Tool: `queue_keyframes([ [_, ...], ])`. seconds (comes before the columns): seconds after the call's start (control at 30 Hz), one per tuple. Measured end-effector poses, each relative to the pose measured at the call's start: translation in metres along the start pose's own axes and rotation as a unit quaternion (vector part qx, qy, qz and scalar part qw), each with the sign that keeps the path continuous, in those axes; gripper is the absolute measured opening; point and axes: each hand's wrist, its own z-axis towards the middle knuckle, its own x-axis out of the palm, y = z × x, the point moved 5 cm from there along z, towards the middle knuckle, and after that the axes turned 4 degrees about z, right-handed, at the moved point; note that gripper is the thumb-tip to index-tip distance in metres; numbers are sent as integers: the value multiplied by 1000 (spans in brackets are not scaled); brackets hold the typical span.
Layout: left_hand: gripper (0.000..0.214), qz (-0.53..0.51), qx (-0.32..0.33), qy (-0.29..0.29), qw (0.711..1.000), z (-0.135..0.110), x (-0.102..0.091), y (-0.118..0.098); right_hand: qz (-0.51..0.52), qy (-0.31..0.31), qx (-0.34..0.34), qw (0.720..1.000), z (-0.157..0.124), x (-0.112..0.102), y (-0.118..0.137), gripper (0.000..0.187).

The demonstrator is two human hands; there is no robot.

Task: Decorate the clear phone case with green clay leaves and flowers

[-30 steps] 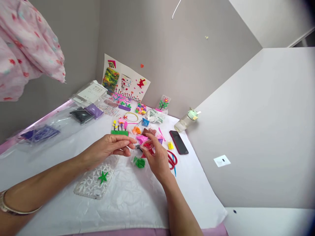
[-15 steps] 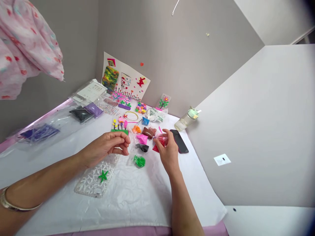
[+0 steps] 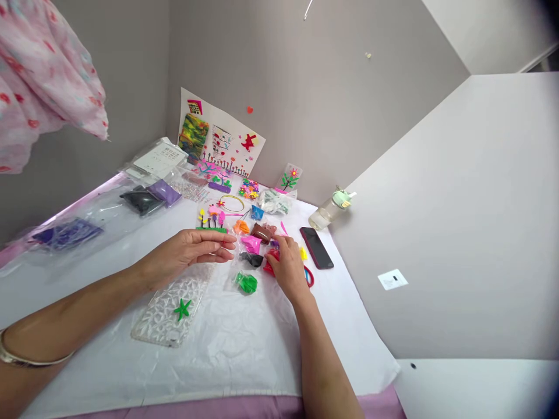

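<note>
My left hand [image 3: 192, 253] hovers above the table with its fingers stretched out and nothing visible in them. Below it lies a clear textured phone case [image 3: 159, 320] bearing a green clay starfish [image 3: 182, 309]. My right hand [image 3: 289, 265] has its thumb and fingers closed on a packet of red clay [image 3: 269, 269], low among the other packets; the fingertips partly cover it. Nearby lie packets of green clay [image 3: 247, 283], black clay [image 3: 252, 260], pink clay [image 3: 251, 244], brown clay [image 3: 261, 233] and orange clay [image 3: 241, 227]. A red scissor-like handle [image 3: 310, 277] shows beside my right wrist.
A dark phone [image 3: 317, 248] and a water bottle [image 3: 331, 211] are at the right. Plastic bags with dark and purple packets [image 3: 165, 193] lie at the left. A decorated sheet [image 3: 236, 142] leans on the wall behind. Pink patterned cloth [image 3: 48, 81] hangs upper left.
My right hand has moved left and lower with the red clay packet, uncovering the red handle and a yellow piece. The fingers of my left hand have straightened from a curl.
</note>
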Motion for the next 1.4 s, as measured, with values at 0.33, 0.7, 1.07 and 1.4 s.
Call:
queue_keyframes([
  [0.33,36,-24,-3,-18,1000,4,-2,7,97,-56,-63,992,-4,-15,34,33],
  [0.7,30,4,10,-34,999,5,-11,10,103,-22,-164,981,-18,-3,74,27],
  [1.07,41,188,52,-76,978,-12,-17,-10,118,-44,-220,967,-23,-6,86,20],
  [1.4,36,295,28,-81,952,-54,-26,3,126,92,-263,952,-36,13,111,20],
])
